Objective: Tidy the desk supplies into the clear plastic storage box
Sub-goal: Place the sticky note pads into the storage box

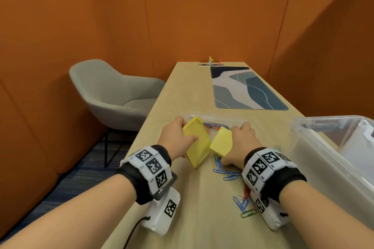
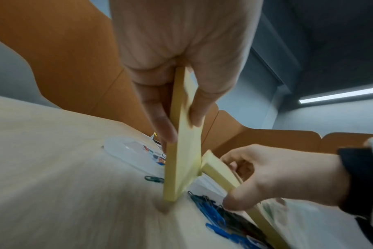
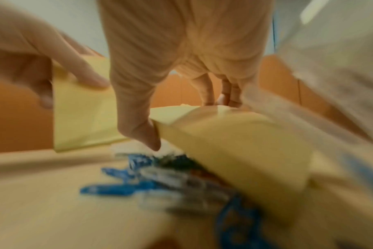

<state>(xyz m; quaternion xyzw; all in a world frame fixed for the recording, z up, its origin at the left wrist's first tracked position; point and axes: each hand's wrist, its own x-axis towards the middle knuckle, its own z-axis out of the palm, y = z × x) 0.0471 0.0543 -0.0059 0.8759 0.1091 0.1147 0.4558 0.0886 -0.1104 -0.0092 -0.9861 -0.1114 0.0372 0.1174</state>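
Note:
My left hand [image 1: 178,137] grips a yellow sticky-note pad [image 1: 197,144], stood on edge with a lower corner on the desk [image 2: 182,151]. My right hand [image 1: 240,143] holds a second yellow pad [image 1: 221,141] between thumb and fingers, tilted beside the first [image 3: 224,139]. Loose paper clips [image 1: 226,172], mostly blue, lie on the desk under and behind the right hand [image 2: 211,210]. The clear plastic storage box [image 1: 332,147] stands at the right edge, apart from both hands.
A shallow clear lid or tray [image 1: 214,121] with coloured clips lies just beyond the pads. More clips [image 1: 243,204] lie near my right wrist. A patterned desk mat [image 1: 244,89] is farther back, a grey chair [image 1: 113,95] left of the desk [image 1: 182,95].

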